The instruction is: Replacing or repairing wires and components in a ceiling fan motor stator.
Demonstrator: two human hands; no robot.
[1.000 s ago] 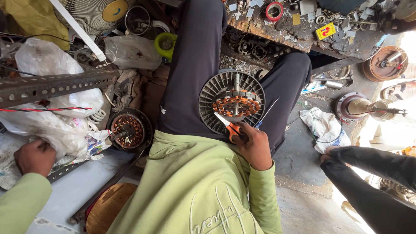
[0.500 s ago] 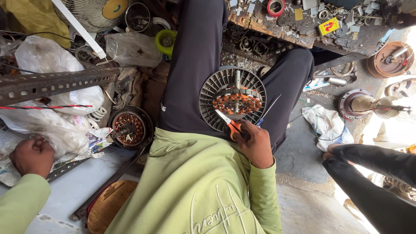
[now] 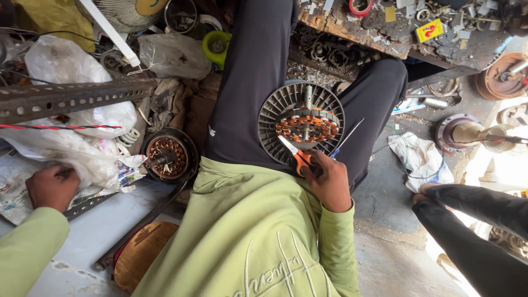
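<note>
Scissors | gripped in right hand (blades over fan stator) | left hand curled on newspaper

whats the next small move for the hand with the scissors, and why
Probably nudge the scissors tips forward to the copper windings and snip. The right hand holds them with blades already over the fan stator, while the left hand rests away on the white plastic bag.

Head view, steeply down, close.
</note>
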